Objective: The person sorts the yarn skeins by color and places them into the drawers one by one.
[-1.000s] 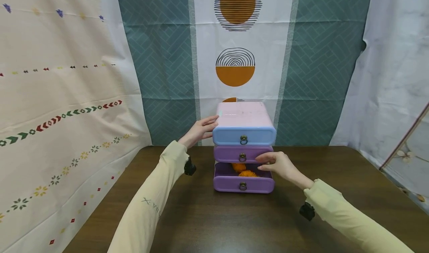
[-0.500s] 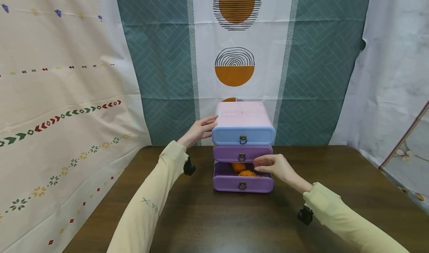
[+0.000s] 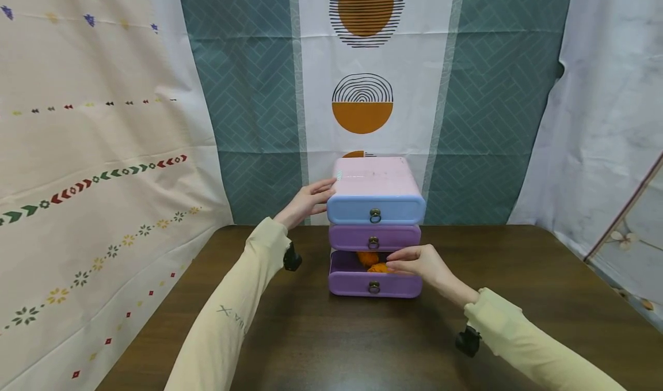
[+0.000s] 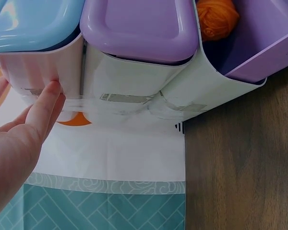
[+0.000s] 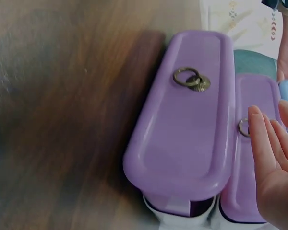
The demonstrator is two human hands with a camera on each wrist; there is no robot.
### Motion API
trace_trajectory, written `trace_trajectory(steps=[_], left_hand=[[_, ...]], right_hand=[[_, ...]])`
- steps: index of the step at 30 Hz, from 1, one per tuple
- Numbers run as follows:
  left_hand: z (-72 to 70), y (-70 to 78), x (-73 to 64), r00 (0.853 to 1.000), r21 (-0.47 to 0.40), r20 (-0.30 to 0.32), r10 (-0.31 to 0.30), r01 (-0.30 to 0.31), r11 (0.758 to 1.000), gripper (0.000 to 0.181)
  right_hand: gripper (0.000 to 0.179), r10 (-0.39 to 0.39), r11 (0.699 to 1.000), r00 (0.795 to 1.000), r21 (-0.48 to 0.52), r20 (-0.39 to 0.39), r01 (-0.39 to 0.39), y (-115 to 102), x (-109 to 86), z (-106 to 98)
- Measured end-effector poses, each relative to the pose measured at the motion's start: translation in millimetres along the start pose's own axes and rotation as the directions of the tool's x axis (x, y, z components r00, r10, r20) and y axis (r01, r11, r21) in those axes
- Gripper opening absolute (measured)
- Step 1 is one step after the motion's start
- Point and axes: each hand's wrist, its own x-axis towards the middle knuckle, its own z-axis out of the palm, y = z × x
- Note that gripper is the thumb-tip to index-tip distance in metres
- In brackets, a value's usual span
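A stack of three small drawers stands on the table, its top case pink with a blue drawer front [image 3: 347,210]. Below that is a shut purple drawer [image 3: 349,237]. The lowest purple drawer [image 3: 347,285] is pulled out, and orange yarn balls [image 3: 367,258] lie in it; one also shows in the left wrist view as an orange ball [image 4: 217,19]. My left hand [image 3: 307,204] rests its fingertips against the upper left side of the pink case [image 4: 43,72]. Over the right part of the pulled-out drawer, my right hand [image 3: 426,268] has its fingers extended and overlaps the front yarn ball.
Brass ring pulls [image 5: 186,77] hang on the drawer fronts. The dark wooden table [image 3: 342,339] extends around the stack. A patterned cloth [image 3: 259,109] hangs close behind it, with more cloth at the left and right sides.
My right hand has moved down and left, from beside the middle drawer to over the pulled-out bottom drawer. The left hand stays on the pink case.
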Motion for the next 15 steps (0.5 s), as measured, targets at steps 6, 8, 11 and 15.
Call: trace_trajectory(steps=[6,8,11,15], left_hand=[[-1.2,-0.7,0.6,1.0,-0.006,0.009,0.007,-0.007,1.0,0.049],[-1.4,-1.0,0.9,1.0,-0.009,0.012,0.007,-0.007,1.0,0.049],[-1.3,-1.2,1.0,1.0,-0.009,0.017,0.005,-0.004,1.0,0.049],[-1.1,-1.1,1.4,1.0,-0.015,0.022,0.001,-0.001,1.0,0.049]], right_hand=[[0.027,0.014,0.998,1.0,0.06,0.022,-0.015,3.5,-4.1,8.0],[0.026,0.019,0.997,1.0,0.072,0.023,-0.02,6.1,-5.7,10.6],[0.025,0.017,0.999,1.0,0.041,0.025,-0.018,9.6,-9.1,14.5],[0.021,-0.011,0.992,1.0,-0.124,0.001,0.011,12.2,-13.8,19.5]])
